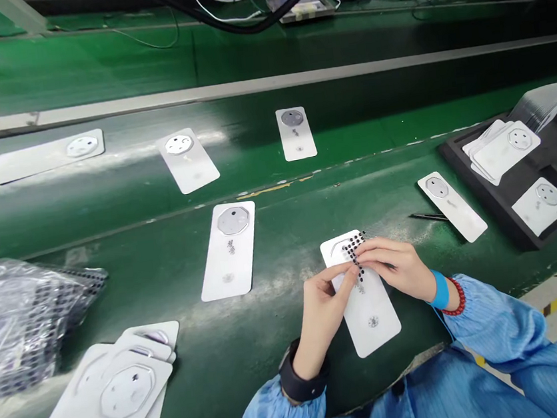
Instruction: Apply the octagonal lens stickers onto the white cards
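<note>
My left hand [325, 318] and my right hand [394, 268] meet over a white rectangular card [374, 319] on the green belt. Fingers of both hands pinch a narrow strip of black dotted mesh [355, 254], which lies against the card's upper end. The card's round recess is mostly hidden under my fingers. A black band circles my left wrist, while a blue band and red beads circle my right.
More white cards with round metal-toned discs [228, 251] lie along the green conveyor belt [260, 184]. Tweezers [427, 217] lie beside a card. A black foam tray [517, 182] holds cards at right, a plastic bag of black mesh [25, 325] lies at left, and a card stack [114, 402] sits at lower left.
</note>
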`<state>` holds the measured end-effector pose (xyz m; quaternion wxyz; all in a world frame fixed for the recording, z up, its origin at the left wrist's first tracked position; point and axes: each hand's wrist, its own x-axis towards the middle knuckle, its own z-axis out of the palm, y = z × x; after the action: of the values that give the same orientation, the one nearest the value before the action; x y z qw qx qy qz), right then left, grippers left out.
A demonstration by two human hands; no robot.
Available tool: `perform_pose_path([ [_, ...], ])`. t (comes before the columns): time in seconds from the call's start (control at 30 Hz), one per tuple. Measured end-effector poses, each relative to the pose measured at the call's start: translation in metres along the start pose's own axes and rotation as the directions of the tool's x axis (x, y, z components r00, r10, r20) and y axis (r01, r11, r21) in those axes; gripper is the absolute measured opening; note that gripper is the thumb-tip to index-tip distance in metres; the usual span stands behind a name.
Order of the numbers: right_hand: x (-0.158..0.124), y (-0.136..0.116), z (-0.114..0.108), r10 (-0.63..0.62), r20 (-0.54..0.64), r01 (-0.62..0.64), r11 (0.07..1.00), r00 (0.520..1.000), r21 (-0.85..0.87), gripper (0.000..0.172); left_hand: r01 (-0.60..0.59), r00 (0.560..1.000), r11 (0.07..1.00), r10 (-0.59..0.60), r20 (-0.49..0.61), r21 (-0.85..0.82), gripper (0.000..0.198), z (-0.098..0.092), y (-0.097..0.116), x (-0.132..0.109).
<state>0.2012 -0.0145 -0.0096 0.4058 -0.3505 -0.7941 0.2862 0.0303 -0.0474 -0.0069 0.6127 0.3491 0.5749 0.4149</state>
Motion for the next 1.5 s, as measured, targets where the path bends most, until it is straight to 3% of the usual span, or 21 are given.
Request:
perform_pose_path([
  [0.27, -0.002, 0.004, 0.003, 0.097, -0.014, -0.096, 0.994, 0.995, 0.061, 0.013, 0.048, 0.996, 0.989, -0.058, -0.066, -0.138, 0.022, 0.01, -0.005, 0.0],
  [0.57, -0.005, 0.001, 0.008, 0.02, 0.036, -0.018, 0.999, 0.999, -0.046, 0.012, 0.043, 0.994, 0.991, -0.055, -0.09, -0.124, 0.024, 0.013, -0.01, 0.0],
  [0.67, -0.009, 0.007, 0.009, 0.028, 0.116, -0.02, 0.998, 0.993, -0.066, 0.013, 0.019, 0.993, 0.999, -0.025, -0.115, -0.051, 0.025, 0.004, -0.008, 0.003],
  [0.77, -0.012, 0.016, 0.005, 0.084, 0.169, -0.069, 0.993, 0.982, -0.094, 0.014, -0.015, 0.979, 0.999, 0.026, -0.202, 0.052, 0.026, -0.019, -0.002, -0.002],
  [0.87, -0.008, 0.016, -0.005, 0.165, 0.108, -0.157, 0.984, 0.98, -0.082, 0.013, -0.068, 0.948, 0.981, 0.121, -0.295, 0.184, 0.044, -0.038, 0.008, -0.018],
  [0.97, 0.006, -0.005, -0.013, 0.221, -0.014, -0.221, 0.975, 0.975, -0.026, 0.01, -0.108, 0.946, 0.976, 0.16, -0.283, 0.191, 0.075, -0.037, 0.017, -0.036],
  [1.03, 0.019, -0.028, -0.014, 0.184, -0.054, -0.184, 0.983, 0.981, 0.002, 0.009, -0.105, 0.96, 0.981, 0.143, -0.24, 0.162, 0.068, -0.027, 0.022, -0.045],
  [1.17, 0.034, -0.061, -0.005, -0.038, -0.076, 0.036, 0.999, 0.996, -0.025, 0.012, -0.154, 0.978, 0.966, 0.179, -0.105, 0.207, 0.029, -0.007, 0.031, -0.052],
  [1.27, 0.034, -0.064, 0.0, -0.14, -0.097, 0.132, 0.987, 0.985, -0.089, 0.015, -0.208, 0.972, 0.951, 0.227, -0.058, 0.227, 0.022, -0.001, 0.035, -0.055],
  [1.5, 0.026, -0.059, -0.004, -0.22, -0.119, 0.198, 0.965, 0.968, -0.173, 0.021, -0.269, 0.958, 0.929, 0.285, -0.029, 0.255, 0.019, 0.005, 0.039, -0.057],
])
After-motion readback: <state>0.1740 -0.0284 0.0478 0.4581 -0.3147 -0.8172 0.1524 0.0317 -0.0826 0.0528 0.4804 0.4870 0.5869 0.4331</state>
